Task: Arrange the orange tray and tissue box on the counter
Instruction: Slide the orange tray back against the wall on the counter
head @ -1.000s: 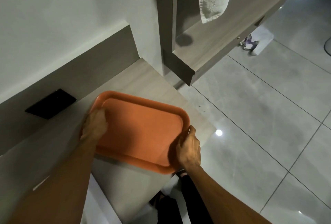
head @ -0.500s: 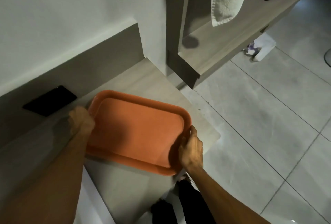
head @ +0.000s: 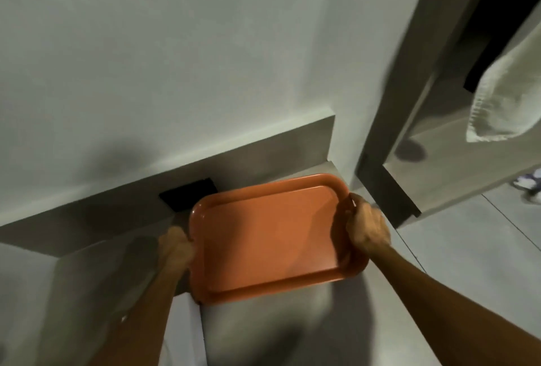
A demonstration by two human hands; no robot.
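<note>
Orange tray [head: 272, 237] sits gripped at both short ends by left hand [head: 176, 248] and right hand [head: 367, 226], awaiting level placement on the counter [head: 96, 272].

We see dim indoor light, heavy motion blur throughout, soft shadows on the wall [head: 123, 158] and counter [head: 281, 333], wide-angle bending at edges, towel [head: 295, 108] smeared.
</note>
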